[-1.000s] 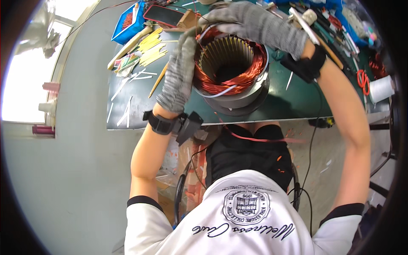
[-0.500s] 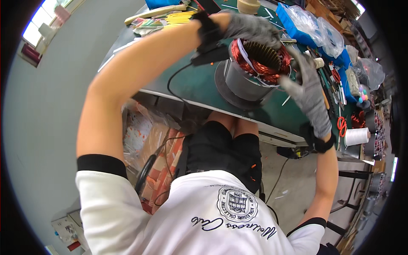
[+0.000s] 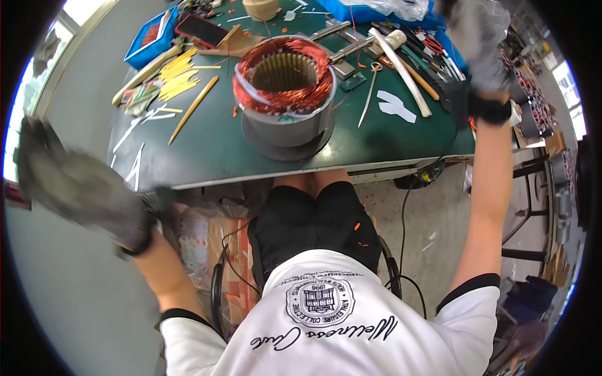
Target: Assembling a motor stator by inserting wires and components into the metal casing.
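Stator (image 3: 285,94) lies well apart from both hands

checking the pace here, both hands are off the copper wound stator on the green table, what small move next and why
Probably bring both hands back to the stator. It stands alone on the green table, copper windings up, while the gloved left hand is out wide beyond the table edge and the gloved right hand is raised over the tools, neither holding anything visible.

The round copper-wound motor stator (image 3: 285,81) stands mid-desk (image 3: 207,150). Thin yellow sticks (image 3: 179,69) lie to its left, metal scissors (image 3: 369,91) and white paper strips (image 3: 396,105) to its right, a flat dark phone (image 3: 202,30) behind it.
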Demonstrator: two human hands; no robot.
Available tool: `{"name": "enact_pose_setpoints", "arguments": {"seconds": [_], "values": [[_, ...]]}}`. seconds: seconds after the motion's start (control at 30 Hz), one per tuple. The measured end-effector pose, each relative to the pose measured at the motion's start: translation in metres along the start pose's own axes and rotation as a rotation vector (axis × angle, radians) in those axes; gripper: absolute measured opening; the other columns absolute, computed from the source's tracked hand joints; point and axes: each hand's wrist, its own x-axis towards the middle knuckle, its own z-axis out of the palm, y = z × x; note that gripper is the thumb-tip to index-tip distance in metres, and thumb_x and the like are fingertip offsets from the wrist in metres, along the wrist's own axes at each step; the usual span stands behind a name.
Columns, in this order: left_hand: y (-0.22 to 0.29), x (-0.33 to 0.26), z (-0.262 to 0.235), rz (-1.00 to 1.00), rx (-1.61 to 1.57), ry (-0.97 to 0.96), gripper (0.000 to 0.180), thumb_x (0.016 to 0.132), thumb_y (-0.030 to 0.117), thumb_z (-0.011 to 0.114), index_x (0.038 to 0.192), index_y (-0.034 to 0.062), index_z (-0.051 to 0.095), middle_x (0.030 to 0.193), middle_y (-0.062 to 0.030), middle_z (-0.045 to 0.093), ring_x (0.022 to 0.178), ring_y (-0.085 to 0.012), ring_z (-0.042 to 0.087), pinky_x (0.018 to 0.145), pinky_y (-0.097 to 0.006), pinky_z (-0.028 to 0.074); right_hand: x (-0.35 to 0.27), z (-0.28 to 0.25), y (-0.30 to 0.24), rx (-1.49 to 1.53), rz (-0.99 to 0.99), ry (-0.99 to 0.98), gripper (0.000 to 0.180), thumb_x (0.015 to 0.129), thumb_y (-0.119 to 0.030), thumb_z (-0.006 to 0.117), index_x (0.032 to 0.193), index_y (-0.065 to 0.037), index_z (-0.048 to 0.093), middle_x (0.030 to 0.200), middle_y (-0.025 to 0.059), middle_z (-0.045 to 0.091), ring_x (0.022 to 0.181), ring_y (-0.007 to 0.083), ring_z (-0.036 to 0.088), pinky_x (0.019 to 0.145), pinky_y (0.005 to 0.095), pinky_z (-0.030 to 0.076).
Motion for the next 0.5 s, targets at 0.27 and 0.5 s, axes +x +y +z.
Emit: {"name": "enact_pose_setpoints", "arguments": {"seconds": [0.27,0.5], "values": [[0.205,-0.146,0.035,-0.435,-1.027,-0.926,0.036,0.068,0.007,0.058,0.104,0.0055,0.054,0.109,-0.0162,0.051,0.103,-0.0352,0.047,0.091,-0.042,0.035,-0.152,0.053,-0.143,-0.052,0.678,-0.490,0.055,0.079,-0.031,0.055,0.126,-0.004,0.041,0.126,0.0164,0.040,0.113,0.0337,0.040,0.090,0.0427,0.036],[0.230,-0.156,0.083,-0.330,-0.991,-1.038,0.040,0.069,0.013,0.058,0.108,0.0034,0.054,0.111,-0.0191,0.050,0.102,-0.0367,0.046,0.089,-0.045,0.037,-0.154,0.022,-0.182,0.189,0.557,-0.313,0.040,0.065,-0.022,0.068,0.101,-0.013,0.056,0.103,0.0081,0.054,0.095,0.0272,0.052,0.079,0.0402,0.043]]}}
